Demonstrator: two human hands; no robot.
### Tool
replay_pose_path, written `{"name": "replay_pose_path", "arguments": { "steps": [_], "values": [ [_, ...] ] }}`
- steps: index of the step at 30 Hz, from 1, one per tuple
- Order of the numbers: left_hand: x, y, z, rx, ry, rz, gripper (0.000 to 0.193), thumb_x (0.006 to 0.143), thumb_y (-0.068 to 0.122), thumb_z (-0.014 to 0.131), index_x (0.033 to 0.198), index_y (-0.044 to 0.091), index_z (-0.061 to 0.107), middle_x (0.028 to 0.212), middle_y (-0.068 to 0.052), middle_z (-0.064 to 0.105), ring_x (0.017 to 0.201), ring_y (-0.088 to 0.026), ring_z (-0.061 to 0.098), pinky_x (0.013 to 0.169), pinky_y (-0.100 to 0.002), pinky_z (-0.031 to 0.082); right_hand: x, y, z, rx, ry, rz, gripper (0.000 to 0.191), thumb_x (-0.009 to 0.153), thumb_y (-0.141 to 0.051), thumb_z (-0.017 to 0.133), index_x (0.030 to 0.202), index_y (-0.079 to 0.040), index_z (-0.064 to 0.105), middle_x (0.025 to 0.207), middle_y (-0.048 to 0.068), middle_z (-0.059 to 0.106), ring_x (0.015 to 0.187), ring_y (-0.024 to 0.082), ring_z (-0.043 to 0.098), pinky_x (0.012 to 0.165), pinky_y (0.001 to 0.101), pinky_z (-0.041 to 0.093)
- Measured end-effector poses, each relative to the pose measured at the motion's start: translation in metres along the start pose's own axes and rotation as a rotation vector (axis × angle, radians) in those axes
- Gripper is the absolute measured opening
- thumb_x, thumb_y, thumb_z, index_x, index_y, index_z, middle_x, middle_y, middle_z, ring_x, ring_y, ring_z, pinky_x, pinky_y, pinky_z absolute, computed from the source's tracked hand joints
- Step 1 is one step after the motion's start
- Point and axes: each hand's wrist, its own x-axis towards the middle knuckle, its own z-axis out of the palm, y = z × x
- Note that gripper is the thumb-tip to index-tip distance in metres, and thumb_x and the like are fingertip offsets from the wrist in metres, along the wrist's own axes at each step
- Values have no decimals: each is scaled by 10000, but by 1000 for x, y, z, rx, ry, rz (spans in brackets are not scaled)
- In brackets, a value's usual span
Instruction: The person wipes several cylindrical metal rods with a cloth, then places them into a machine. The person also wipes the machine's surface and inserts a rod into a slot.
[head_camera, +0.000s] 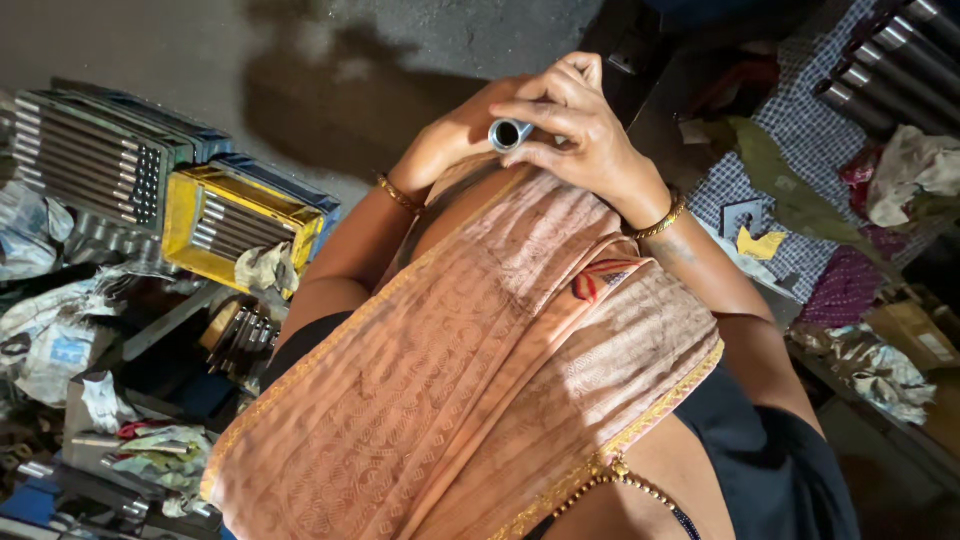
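together, both hands — right hand (585, 135), left hand (450, 135) — clasp a metal tube (508, 133) between fingers.

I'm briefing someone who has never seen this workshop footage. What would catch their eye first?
At top centre, both hands, the left hand and the right hand, clasp a short metal tube whose open end faces the camera. Below them a peach patterned cloth fills the middle of the view. At left, a yellow crate holds rows of metal rods, with more rods at top right.

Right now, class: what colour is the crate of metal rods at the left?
Yellow crate, clearest in the head view.
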Motion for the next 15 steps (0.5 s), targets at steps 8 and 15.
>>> {"name": "replay_pose_path", "arguments": {
  "steps": [8,15],
  "values": [
    [5,-36,12,-573,626,54,240,932,60,825,949,54,586,933,-35,608,941,-170,692,898,-414,612,-52,44,-13,140,434,388,193,1000,-10,682,1025,-192,743,1293,63,699,1174,179,654,1025,322,530],
    [3,-52,-39,-1512,1101,142,247,933,191,750,817,59,577,751,-42,590,724,-169,621,899,-432,602,-92,67,-12,84,160,634,933,824,16,907,1611,-74,416,1405,131,625,1320,268,580,1143,379,478]
  ]
}}
